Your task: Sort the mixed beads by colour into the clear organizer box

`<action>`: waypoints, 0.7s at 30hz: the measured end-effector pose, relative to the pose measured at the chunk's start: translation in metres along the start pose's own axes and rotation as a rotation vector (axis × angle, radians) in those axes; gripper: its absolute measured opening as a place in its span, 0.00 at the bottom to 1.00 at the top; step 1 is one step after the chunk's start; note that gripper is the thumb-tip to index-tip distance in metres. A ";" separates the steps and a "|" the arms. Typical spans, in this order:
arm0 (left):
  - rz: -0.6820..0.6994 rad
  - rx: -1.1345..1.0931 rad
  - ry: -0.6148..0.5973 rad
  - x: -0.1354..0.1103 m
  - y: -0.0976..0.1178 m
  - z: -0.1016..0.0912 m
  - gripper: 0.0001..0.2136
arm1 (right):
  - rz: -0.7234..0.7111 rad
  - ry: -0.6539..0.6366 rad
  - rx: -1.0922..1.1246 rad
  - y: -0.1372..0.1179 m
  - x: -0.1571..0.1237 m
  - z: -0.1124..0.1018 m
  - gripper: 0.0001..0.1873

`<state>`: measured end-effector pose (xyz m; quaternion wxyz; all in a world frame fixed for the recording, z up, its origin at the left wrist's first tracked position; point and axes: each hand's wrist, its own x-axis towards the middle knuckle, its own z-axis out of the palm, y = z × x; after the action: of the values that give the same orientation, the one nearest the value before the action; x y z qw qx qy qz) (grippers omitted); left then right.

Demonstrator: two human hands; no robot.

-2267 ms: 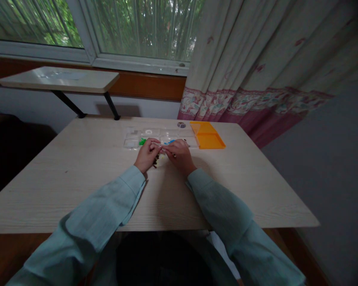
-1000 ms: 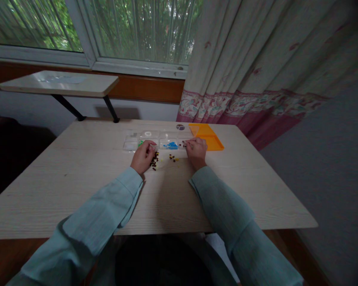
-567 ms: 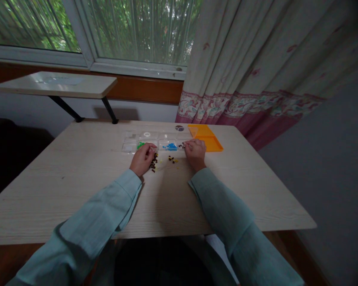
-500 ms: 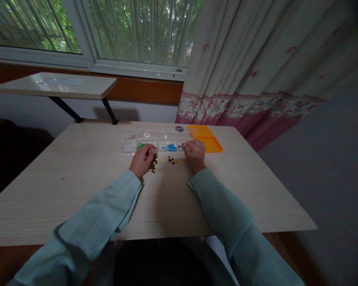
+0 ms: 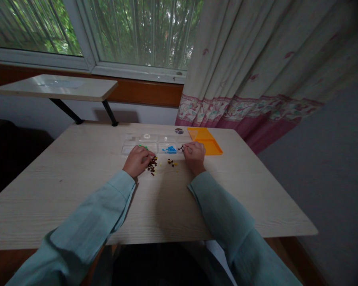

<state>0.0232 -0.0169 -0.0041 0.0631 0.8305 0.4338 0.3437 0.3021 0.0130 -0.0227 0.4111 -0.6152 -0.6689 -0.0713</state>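
A: Where was the left hand (image 5: pixel 136 161) seen?

B: It was held low over the wooden table (image 5: pixel 250 190), fingers bent, their tips brought to the upper edge of a pile of dark brown pieces (image 5: pixel 152 168). Most of the pile was spread just below those tips, on the near side.

A: Was anything gripped there?

B: That could not be told. The space between thumb and fingers was kept narrow, and any piece between them was too small to be made out.

A: And the right hand (image 5: pixel 195 155)?

B: Its fingers were curled, with the tips drawn close together at the right end of the clear tray (image 5: pixel 127 149). Just left of them, a few dark bits (image 5: pixel 180 148) were contained in a compartment. Whether one was pinched could not be told either.

A: What was found between the two hands?

B: Blue pieces (image 5: pixel 170 149) were gathered in the next compartment, nearer the right fingertips. On the near side, a small cluster of dark and yellow pieces (image 5: pixel 175 163) was scattered on the tabletop.

A: What was placed beyond the fingers?

B: Green pieces (image 5: pixel 143 146), partly covered by the left hand, were seen just past its fingers. An orange tray (image 5: pixel 210 145) was set just right of the right fingers, and a round dark spot (image 5: pixel 179 131) was seen farther back.
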 end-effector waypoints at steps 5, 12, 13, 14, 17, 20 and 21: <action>0.048 0.049 -0.072 0.000 -0.004 -0.007 0.09 | 0.014 -0.020 0.000 -0.001 0.001 0.001 0.13; 0.113 0.143 -0.195 0.000 -0.008 -0.015 0.11 | -0.013 -0.011 -0.015 -0.003 0.000 0.002 0.12; 0.113 0.146 -0.207 -0.001 -0.008 -0.014 0.12 | -0.012 -0.015 -0.018 -0.003 0.000 0.002 0.12; 0.113 0.147 -0.217 -0.001 -0.009 -0.013 0.12 | -0.010 -0.018 -0.021 -0.004 0.000 0.001 0.12; 0.106 0.150 -0.237 -0.002 -0.010 -0.012 0.11 | -0.007 -0.035 -0.028 -0.005 0.000 0.000 0.12; 0.096 0.152 -0.249 -0.001 -0.009 -0.012 0.11 | -0.005 -0.054 -0.036 -0.007 0.000 -0.001 0.13; 0.092 0.150 -0.253 -0.001 -0.009 -0.012 0.12 | -0.005 -0.055 -0.036 -0.007 0.000 -0.002 0.13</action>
<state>0.0096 -0.0145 0.0007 0.0394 0.8885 0.4083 0.2057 0.2968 0.0107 -0.0187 0.3812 -0.6226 -0.6801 -0.0672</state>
